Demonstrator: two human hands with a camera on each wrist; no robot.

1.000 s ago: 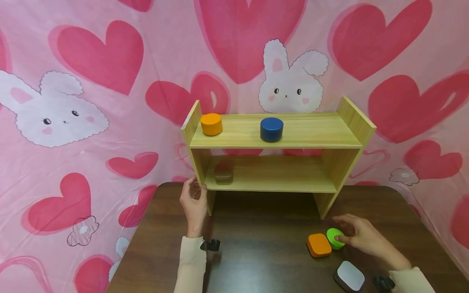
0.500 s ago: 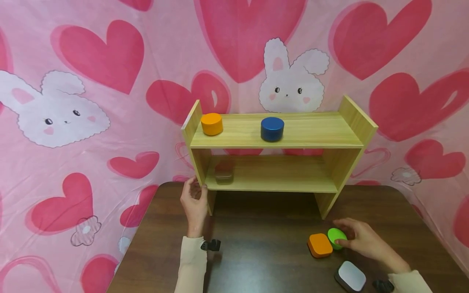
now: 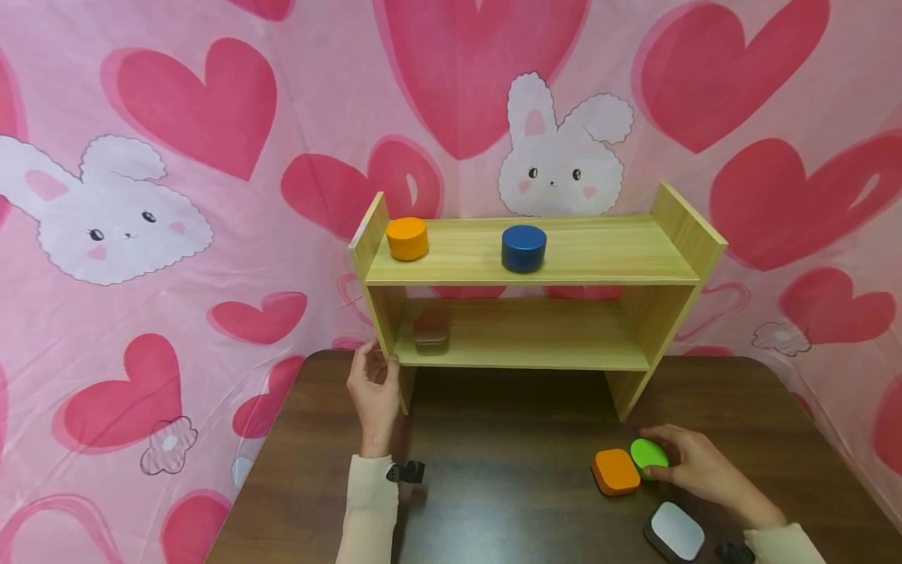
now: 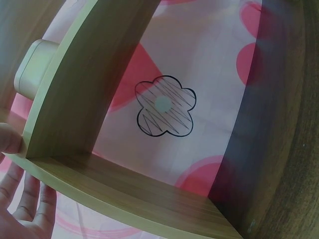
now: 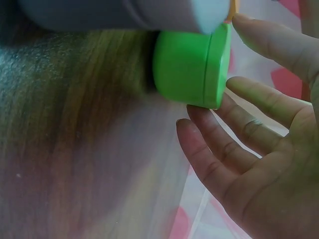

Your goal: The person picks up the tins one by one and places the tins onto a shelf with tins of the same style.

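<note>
Pink heart-and-rabbit backdrop (image 3: 324, 78) behind, dark wood table (image 3: 507, 493) in front. Right hand (image 3: 698, 466): thumb at the near rim of the green round container (image 3: 649, 459), other fingers a bit spread, curved round its far and right sides. Fair caveat: wrist view is soft there, so can't tell how firmly the pads press. Container looks to be sitting on the table, lid up, not lifted.

Left hand (image 3: 373, 395): thumb on the front edge of the wooden shelf's (image 3: 599, 243) left side panel, fingers bent behind its outer face, pinching the panel.

What changed: over the last second the right thumb slid off the lid top to the rim and the far fingers drew in closer. Left hand hasn't moved. Green container hasn't shifted against its neighbours. My read: reach is done, hold is being set, pick-up not started.

Further out: orange square container (image 3: 616, 472) just left of the green one; white-topped container (image 3: 674, 532) nearer the wearer. On the shelf, orange round container (image 3: 407, 239) at top left, blue round container (image 3: 523, 249) around mid-top, small see-through container (image 3: 431, 337) at left of the lower board.
</note>
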